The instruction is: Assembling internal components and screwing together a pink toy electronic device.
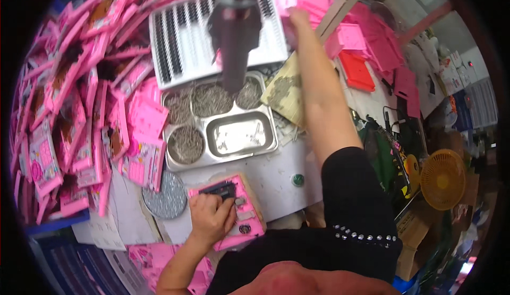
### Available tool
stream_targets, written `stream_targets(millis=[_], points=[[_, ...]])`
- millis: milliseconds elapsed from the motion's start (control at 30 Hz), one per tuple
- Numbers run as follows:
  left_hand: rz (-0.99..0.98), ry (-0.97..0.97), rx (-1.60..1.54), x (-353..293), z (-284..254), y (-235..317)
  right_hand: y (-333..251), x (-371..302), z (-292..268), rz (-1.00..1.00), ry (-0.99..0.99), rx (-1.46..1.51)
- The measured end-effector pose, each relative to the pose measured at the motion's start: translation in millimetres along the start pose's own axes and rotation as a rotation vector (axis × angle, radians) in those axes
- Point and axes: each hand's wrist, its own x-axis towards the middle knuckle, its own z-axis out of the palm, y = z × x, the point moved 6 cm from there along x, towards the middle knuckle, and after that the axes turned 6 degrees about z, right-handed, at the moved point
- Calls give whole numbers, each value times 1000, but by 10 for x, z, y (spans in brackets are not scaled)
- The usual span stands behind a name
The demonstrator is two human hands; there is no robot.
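Note:
My left hand (pixel 210 216) presses on a pink card (pixel 234 210) that lies on a small block near the table's front edge; a dark strip sits at the card's top. My right arm stretches far out, and my right hand (pixel 297 21) reaches the back of the table beside the white tray of dark strips (pixel 175 50). Its fingers touch pink cards there; whether they hold one is unclear. A grey machine head (pixel 234 29) hangs over the tray.
A steel compartment tray (pixel 212 159) holds heaps of small metal pieces. A big pile of pink packets (pixel 74 109) fills the left side. A round glittery disc (pixel 167 197), a red box (pixel 357 72) and a yellow fan (pixel 442 178) lie around.

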Motion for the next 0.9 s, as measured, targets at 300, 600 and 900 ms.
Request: stream_targets(millis=[300,600,900], points=[[33,0,-29,-66,-3,-64,-1784,-1765,-747,-914,339,-730],[-448,220,-1109,-103,-319,-33,-1668,-5297,-1600,-751,83,-230],[-595,468,-1528,81,-575,-139,-1565,-5634,-548,-804,-730,-121]])
